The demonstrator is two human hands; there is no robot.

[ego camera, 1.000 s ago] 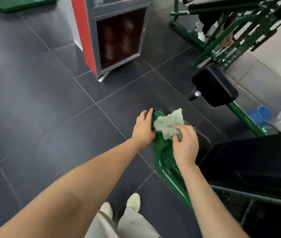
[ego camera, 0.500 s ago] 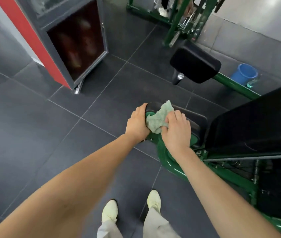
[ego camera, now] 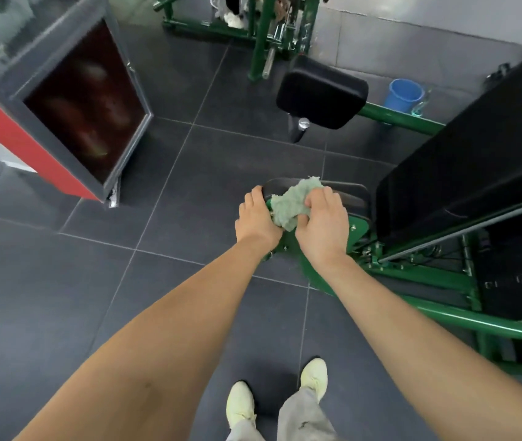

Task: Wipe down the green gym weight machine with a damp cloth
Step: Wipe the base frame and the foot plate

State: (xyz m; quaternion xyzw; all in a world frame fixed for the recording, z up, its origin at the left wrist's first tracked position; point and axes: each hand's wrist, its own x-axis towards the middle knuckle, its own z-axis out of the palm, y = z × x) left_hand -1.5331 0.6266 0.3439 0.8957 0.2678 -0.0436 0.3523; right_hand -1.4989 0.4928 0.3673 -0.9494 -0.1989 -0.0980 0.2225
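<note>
Head view: the crumpled green cloth [ego camera: 291, 205] is clenched in the right hand [ego camera: 321, 224] and pressed on the green frame's [ego camera: 294, 246] front end, which is clasped by the left hand [ego camera: 256, 218], seemingly for bracing.

cabinet [ego camera: 62, 100]: blurred, cut off | black pad [ego camera: 476, 148]: cut off right
</note>
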